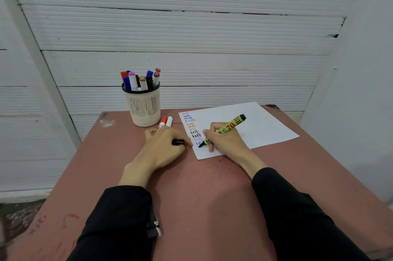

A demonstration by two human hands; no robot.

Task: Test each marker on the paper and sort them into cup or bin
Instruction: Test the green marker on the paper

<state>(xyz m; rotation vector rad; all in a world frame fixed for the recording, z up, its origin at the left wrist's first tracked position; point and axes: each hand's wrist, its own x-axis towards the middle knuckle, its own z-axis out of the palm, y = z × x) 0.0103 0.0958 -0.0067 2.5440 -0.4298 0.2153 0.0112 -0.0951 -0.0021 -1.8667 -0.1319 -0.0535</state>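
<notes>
My right hand point(225, 139) grips a yellow marker point(230, 126) with its black tip down on the white paper point(259, 126), near the sheet's lower left corner. A column of coloured "test" words runs down the paper's left edge. My left hand point(163, 146) rests on the table just left of the paper and holds a black cap point(178, 142) in its curled fingers. Two white markers, one with a red cap point(163, 121) and one with a blue cap point(169, 121), lie beyond my left hand. A beige slotted cup point(144, 106) holds several markers.
The reddish table point(191, 186) ends close behind the cup and paper, with a white ribbed wall beyond. Its left edge drops to the floor at the lower left. No bin is in view.
</notes>
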